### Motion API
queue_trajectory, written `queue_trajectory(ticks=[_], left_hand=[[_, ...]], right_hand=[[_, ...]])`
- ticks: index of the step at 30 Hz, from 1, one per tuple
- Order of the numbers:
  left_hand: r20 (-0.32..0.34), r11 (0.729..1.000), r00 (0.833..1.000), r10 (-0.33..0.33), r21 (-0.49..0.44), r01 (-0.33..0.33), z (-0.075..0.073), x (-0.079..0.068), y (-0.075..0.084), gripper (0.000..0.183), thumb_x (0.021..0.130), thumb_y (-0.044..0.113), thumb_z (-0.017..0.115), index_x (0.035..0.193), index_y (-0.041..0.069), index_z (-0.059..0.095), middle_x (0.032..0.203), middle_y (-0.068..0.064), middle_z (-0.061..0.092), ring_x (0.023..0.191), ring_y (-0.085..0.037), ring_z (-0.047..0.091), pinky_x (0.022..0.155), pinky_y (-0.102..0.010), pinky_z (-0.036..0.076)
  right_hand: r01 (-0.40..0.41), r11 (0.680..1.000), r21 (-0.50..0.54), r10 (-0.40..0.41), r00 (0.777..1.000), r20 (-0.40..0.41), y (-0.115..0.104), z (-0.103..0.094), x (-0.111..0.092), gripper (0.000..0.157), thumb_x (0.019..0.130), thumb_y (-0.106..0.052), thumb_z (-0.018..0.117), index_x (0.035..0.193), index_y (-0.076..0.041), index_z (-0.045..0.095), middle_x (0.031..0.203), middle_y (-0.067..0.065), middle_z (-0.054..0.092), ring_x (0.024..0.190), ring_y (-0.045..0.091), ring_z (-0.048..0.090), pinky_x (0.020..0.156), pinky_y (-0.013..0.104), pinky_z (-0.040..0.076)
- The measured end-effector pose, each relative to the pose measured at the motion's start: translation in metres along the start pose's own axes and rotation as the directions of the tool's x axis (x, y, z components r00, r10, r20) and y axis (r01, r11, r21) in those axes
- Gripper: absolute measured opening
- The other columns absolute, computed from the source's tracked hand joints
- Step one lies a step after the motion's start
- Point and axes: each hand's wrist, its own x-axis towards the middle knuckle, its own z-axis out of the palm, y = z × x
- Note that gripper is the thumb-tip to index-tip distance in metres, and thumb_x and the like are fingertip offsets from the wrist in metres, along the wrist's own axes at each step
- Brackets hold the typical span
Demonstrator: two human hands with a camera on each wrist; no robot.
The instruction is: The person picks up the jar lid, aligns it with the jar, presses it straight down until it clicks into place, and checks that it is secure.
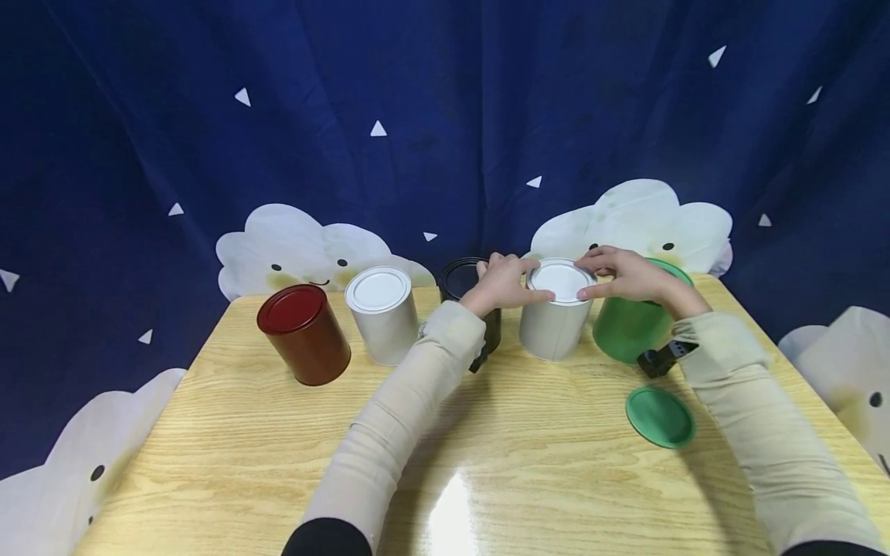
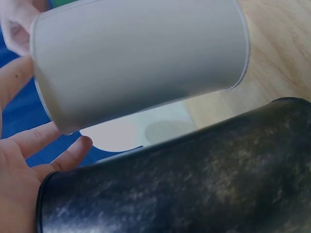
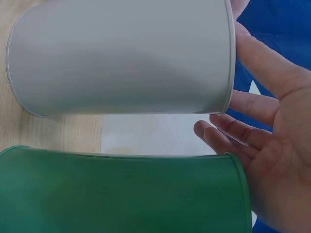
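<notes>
Both hands are at the top of a white can [image 1: 552,333] standing at the back of the table. Its round white lid [image 1: 560,279] lies between them, level with the rim. My left hand [image 1: 502,283] grips the lid's left edge, thumb at the near side and index finger farther back. From the opposite side, my right hand [image 1: 629,275] grips the right edge the same way. In the left wrist view a black can [image 2: 170,182] stands under the left palm. A green can [image 3: 121,194] is below the right hand; that arm hides much of its top.
A green lid [image 1: 660,417] lies flat on the table in front of the green can. Left of the black can stand another white can [image 1: 386,333] and a dark red can [image 1: 313,349], both with lids on. Behind the table hangs a blue curtain [image 1: 445,116].
</notes>
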Motion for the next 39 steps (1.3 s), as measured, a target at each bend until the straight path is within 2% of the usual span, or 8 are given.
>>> queue_trajectory(ticks=[12,17,21,25,29,32,35,39], left_hand=[[-0.022,0.999,1.0,-0.015,0.036,0.015,0.001,0.0,0.006,0.059,0.077,0.054,0.063,0.125,0.022,0.056,0.11,-0.001,0.057,0.092,-0.02,0.04,0.077,-0.037,0.025],[-0.073,0.997,0.997,-0.002,0.071,0.007,0.002,-0.003,0.008,0.06,0.076,0.057,0.063,0.125,0.022,0.056,0.105,-0.001,0.054,0.094,-0.02,0.038,0.077,-0.036,0.025],[-0.123,0.998,0.992,0.01,0.061,-0.002,0.002,-0.006,0.01,0.066,0.076,0.057,0.062,0.129,0.02,0.052,0.111,-0.002,0.053,0.098,-0.02,0.039,0.078,-0.035,0.026],[-0.157,1.0,0.987,0.021,0.013,-0.019,0.0,-0.012,0.011,0.064,0.077,0.054,0.063,0.129,0.018,0.053,0.116,-0.003,0.053,0.102,-0.021,0.04,0.08,-0.036,0.027],[-0.188,0.998,0.981,0.047,-0.026,-0.053,-0.002,-0.018,0.01,0.061,0.077,0.052,0.065,0.126,0.018,0.055,0.115,-0.003,0.054,0.103,-0.021,0.041,0.08,-0.036,0.029],[-0.212,0.995,0.974,0.076,-0.048,-0.088,-0.001,-0.023,0.01,0.059,0.077,0.05,0.066,0.125,0.017,0.056,0.115,-0.002,0.054,0.103,-0.02,0.041,0.079,-0.035,0.029],[-0.23,0.99,0.968,0.101,-0.077,-0.122,0.001,-0.028,0.011,0.059,0.077,0.049,0.066,0.125,0.017,0.056,0.117,-0.002,0.054,0.104,-0.02,0.041,0.08,-0.035,0.028],[-0.248,0.983,0.962,0.116,-0.113,-0.147,0.001,-0.036,0.013,0.059,0.077,0.047,0.067,0.125,0.015,0.056,0.121,-0.002,0.053,0.105,-0.02,0.04,0.08,-0.036,0.028]], right_hand=[[-0.068,0.997,0.019,0.068,0.998,0.001,-0.005,0.0,0.002,0.066,0.077,-0.027,0.073,0.125,0.01,0.048,0.124,0.025,0.043,0.112,0.041,0.044,0.093,0.052,0.035],[-0.023,0.999,0.031,0.025,0.998,-0.062,-0.002,0.002,-0.001,0.064,0.076,-0.025,0.074,0.124,0.009,0.05,0.12,0.023,0.046,0.108,0.039,0.047,0.09,0.052,0.038],[0.015,0.998,0.057,-0.007,0.992,-0.13,0.0,0.003,-0.006,0.061,0.076,-0.019,0.074,0.125,0.008,0.049,0.115,0.022,0.05,0.101,0.036,0.051,0.087,0.05,0.041],[0.02,0.999,0.043,-0.011,0.982,-0.19,-0.001,0.003,-0.012,0.058,0.077,-0.018,0.074,0.125,0.006,0.051,0.109,0.018,0.054,0.094,0.029,0.053,0.082,0.042,0.045],[0.046,0.999,0.014,-0.041,0.972,-0.232,-0.005,0.004,-0.02,0.054,0.077,-0.016,0.074,0.123,0.004,0.054,0.103,0.015,0.057,0.088,0.024,0.054,0.076,0.026,0.047],[0.077,0.997,0.022,-0.07,0.967,-0.245,-0.009,0.004,-0.027,0.053,0.077,-0.015,0.073,0.123,0.004,0.054,0.103,0.015,0.058,0.086,0.023,0.055,0.072,0.018,0.046],[0.098,0.995,0.03,-0.087,0.961,-0.262,-0.012,0.004,-0.034,0.052,0.076,-0.012,0.074,0.122,0.004,0.055,0.103,0.016,0.058,0.084,0.02,0.055,0.07,0.016,0.045],[0.112,0.993,0.027,-0.1,0.955,-0.278,-0.015,0.006,-0.043,0.053,0.074,-0.009,0.075,0.121,0.004,0.055,0.103,0.015,0.059,0.083,0.01,0.054,0.072,0.012,0.042]])
